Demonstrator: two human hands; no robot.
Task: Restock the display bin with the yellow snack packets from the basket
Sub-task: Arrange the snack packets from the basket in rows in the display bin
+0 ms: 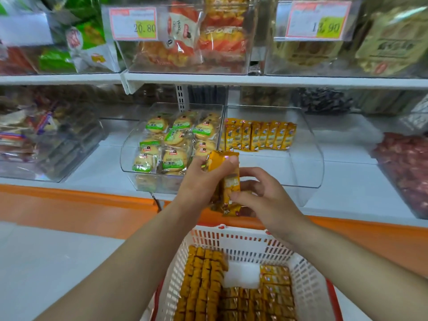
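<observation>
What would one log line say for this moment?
left hand: grips yellow packets | right hand: pinches them too | display bin: one row at back | basket: well stocked

A white upper shelf point(278, 81) is set above a white lower shelf point(108, 163), and a slotted upright point(181, 98) is seen between them. An orange band point(81, 205) is fitted beneath the lower shelf's front edge. A pale floor point(46, 262) is seen below it. Price labels point(134, 24) are clipped to clear tubs point(185, 66) on the upper shelf.
</observation>
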